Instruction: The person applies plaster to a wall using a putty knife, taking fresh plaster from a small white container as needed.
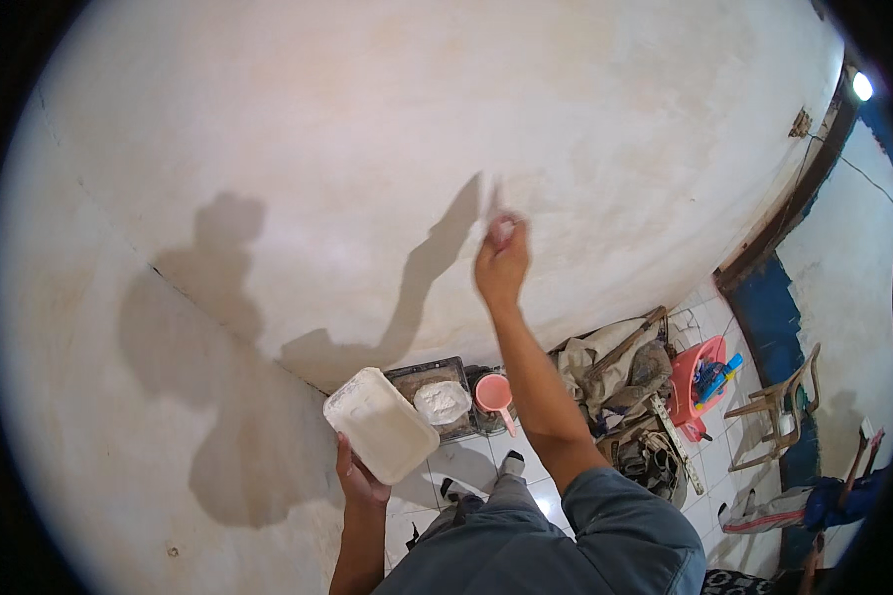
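Note:
My left hand (361, 478) grips the lower edge of a white rectangular tray (381, 424) with rounded corners. A smooth off-white coating covers its inside, and it tilts close to the wall. My right arm reaches up to the pale plastered wall (367, 129). There my right hand (503, 260) is closed round a small flat-bladed tool (497, 201), smeared by motion, so its exact kind cannot be made out. The tool is at or very near the wall surface, which has faint yellowish patches. Shadows of my head and arm fall on the wall to the left.
Below on the tiled floor stand a black tray (410, 377), an open bag of white powder (443, 402) and a pink dipper (493, 393). Rumpled sacks (615, 372), a pink tub of tools (687, 397) and a wooden chair (779, 409) lie rightward. Another person (814, 504) is at far right.

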Action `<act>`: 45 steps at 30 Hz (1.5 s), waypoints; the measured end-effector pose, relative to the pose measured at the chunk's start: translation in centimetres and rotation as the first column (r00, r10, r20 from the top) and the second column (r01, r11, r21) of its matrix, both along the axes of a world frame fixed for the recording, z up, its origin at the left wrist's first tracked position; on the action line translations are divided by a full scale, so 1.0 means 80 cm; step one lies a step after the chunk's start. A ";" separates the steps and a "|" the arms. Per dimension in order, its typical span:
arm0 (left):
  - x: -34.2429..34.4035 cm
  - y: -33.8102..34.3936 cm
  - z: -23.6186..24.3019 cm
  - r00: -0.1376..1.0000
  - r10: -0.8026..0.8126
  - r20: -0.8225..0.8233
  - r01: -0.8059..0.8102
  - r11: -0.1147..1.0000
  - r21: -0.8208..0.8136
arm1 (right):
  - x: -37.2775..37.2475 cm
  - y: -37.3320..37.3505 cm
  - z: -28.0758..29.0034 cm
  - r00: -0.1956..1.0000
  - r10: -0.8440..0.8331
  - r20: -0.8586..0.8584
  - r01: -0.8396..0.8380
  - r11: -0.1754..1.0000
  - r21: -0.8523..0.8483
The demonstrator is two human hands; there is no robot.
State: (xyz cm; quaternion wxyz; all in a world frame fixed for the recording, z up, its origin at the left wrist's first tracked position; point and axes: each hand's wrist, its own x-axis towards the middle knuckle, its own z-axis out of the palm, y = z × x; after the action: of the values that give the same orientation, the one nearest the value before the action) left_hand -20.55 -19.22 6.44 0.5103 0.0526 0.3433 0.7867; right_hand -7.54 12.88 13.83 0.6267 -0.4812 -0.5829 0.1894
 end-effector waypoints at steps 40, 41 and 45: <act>-0.011 -0.010 -0.019 0.994 -0.098 0.046 0.098 0.995 0.020 | -0.045 0.006 -0.016 0.966 0.215 0.140 -0.196 0.971 -0.140; -0.011 -0.012 -0.016 0.994 -0.090 0.060 0.090 0.996 0.012 | -0.058 -0.020 -0.013 0.897 0.316 0.308 -0.305 0.949 -0.085; -0.008 -0.011 -0.005 0.996 -0.067 0.052 0.066 0.998 0.014 | -0.011 0.006 0.043 0.942 -0.166 0.292 -0.001 0.868 0.497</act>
State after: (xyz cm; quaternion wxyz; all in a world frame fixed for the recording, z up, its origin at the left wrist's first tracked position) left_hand -21.20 -20.06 6.07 0.5447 0.0464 0.3230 0.7726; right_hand -8.41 13.39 17.24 0.6308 -0.3559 -0.6855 -0.0739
